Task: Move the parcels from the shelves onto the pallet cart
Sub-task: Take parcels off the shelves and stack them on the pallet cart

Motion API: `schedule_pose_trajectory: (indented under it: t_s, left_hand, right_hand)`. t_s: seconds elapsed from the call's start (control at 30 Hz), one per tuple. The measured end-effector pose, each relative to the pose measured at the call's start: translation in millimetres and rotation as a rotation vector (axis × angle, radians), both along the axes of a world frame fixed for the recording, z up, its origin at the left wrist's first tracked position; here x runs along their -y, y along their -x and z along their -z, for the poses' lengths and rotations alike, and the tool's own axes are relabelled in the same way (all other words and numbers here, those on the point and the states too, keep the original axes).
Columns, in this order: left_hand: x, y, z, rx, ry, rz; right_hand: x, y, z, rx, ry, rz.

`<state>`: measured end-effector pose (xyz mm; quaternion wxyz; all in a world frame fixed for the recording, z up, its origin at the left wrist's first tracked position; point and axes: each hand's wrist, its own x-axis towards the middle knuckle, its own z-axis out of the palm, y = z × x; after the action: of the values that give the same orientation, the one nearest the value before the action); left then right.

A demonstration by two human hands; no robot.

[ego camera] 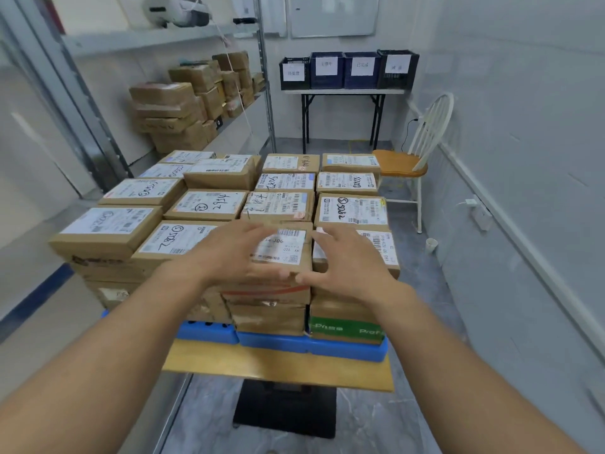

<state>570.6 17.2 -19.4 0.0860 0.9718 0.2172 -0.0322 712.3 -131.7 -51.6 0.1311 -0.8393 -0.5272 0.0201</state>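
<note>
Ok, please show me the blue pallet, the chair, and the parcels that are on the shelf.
blue pallet (278, 344): head view, its front edge.
chair (397, 163): head view, its wooden seat.
parcels on the shelf (170, 108): head view, front of the nearest stack.

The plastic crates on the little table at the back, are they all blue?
No, only the two middle plastic crates are blue; the two outer crates on the white folding table are black.
</note>
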Motion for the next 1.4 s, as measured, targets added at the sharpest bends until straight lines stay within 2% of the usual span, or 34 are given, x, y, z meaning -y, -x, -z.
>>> schedule_pose_trajectory:
  t_s: [0.13, 0.3, 0.53, 0.63, 0.77, 0.97, 1.23, 1.4]
  left_hand:
    - [-1, 10, 10, -0.043, -0.049, -0.041]
    - [0, 8, 16, -0.023, -0.07, -0.06]
    - [2, 8, 18, -0.014, -0.094, -0.075]
    - [8, 12, 17, 0.039, -0.091, -0.097]
    - [20, 30, 17, 0.212, -0.104, -0.155]
    - [43, 89, 41, 0.511, -0.087, -0.362]
    - [53, 177, 53, 0.622, -0.189, -0.62]
    - [57, 249, 46, 0.587, -0.253, -0.788]
  right_hand:
    - [-5, 3, 14, 0.088, 0.007, -0.007]
    - [2, 7, 10, -0.026, -0.091, -0.012]
    - [1, 8, 12, -0.049, -0.103, -0.019]
    - [-1, 11, 8, -0.033, -0.179, -0.054]
    - [-4, 29, 3, 0.044, -0.226, -0.121]
    - [-21, 73, 17, 0.151, -0.567, -0.223]
    - [-54, 155, 24, 0.138, -0.635, -0.462]
    - [-71, 226, 14, 0.114, -0.595, -0.564]
